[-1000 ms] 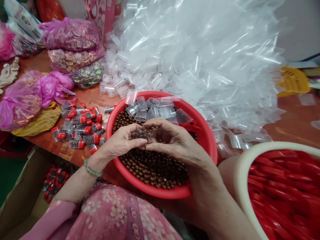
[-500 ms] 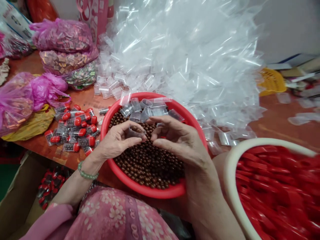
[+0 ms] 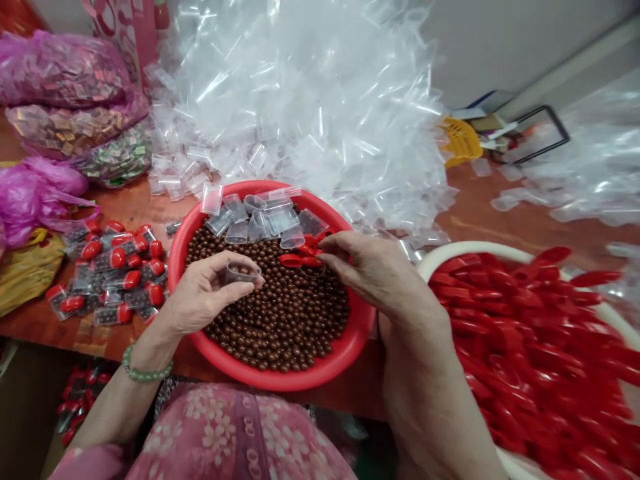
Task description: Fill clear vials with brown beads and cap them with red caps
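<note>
Two bare hands are held apart over a red basin (image 3: 361,327) of brown balls (image 3: 273,327). The left hand (image 3: 213,290) comes in from the lower left, its forearm slanting up and a green bracelet (image 3: 147,373) at the wrist. Its thumb lies along the near side and its fingers curl round the far side, clamped on a clear case (image 3: 243,272) whose oval mouth faces up. Brown balls show at that mouth; whether they sit inside or show through the wall, I cannot tell.

The right hand (image 3: 373,270) reaches from the lower right, wrist bent, back of the hand up, fingers pointing left. Its thumb and fingertips are at a few red caps (image 3: 291,261) lying on the balls; I cannot tell whether they grip one.

More clear cases (image 3: 283,220) lie at the basin's far side. Left of the basin sits a pile of capped cases (image 3: 115,267); right of it, a pale bucket (image 3: 473,250) full of red pieces (image 3: 530,347).
</note>
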{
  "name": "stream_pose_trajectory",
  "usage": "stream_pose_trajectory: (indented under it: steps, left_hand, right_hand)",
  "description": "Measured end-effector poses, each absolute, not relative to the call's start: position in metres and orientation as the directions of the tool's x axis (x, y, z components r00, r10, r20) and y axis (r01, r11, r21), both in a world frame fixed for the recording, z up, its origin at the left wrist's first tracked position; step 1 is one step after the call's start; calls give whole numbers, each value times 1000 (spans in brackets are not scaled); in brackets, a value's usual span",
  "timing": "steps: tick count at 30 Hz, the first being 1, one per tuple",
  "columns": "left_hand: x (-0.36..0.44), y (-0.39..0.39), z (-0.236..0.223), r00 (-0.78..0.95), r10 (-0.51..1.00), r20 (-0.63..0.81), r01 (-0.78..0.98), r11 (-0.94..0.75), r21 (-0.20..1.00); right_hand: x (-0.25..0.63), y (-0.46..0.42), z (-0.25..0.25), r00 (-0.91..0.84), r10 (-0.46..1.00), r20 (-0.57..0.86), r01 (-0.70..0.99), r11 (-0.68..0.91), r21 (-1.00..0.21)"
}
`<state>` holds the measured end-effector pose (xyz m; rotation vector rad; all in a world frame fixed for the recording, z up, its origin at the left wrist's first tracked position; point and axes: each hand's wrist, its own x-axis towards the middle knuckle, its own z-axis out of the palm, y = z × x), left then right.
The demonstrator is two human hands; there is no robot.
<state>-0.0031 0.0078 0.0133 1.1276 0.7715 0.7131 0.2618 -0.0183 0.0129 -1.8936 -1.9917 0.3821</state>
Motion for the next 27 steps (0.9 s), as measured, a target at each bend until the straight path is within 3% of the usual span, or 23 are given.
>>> stream_pose_trajectory:
  steps: [4, 9, 12, 15, 20, 27]
  left_hand:
    - [-1, 9, 12, 573, 793, -205, -117, 327, 938]
    - [-5, 11, 10, 544, 804, -240, -149, 374, 915]
    - [-5, 12, 10, 534, 809, -246, -133, 368, 920]
    - [-5, 12, 7, 521, 821, -234, -168, 367, 915]
    - [-7, 12, -1, 550, 809, -206, -317, 431, 845]
    - [-11, 11, -1, 637, 740, -214, -404, 557, 725]
  right_hand:
    - [255, -21, 12, -152, 986, 72, 910, 168, -378]
    - [248, -16, 15, -67, 973, 219, 914, 148, -378]
    - [244, -6, 12, -123, 961, 248, 928, 200, -316]
    - [244, -1, 11, -198, 958, 206, 927, 251, -279]
    - [249, -14, 11, -170, 971, 169, 927, 216, -307]
    - [236, -18, -11, -280, 960, -6, 943, 273, -192]
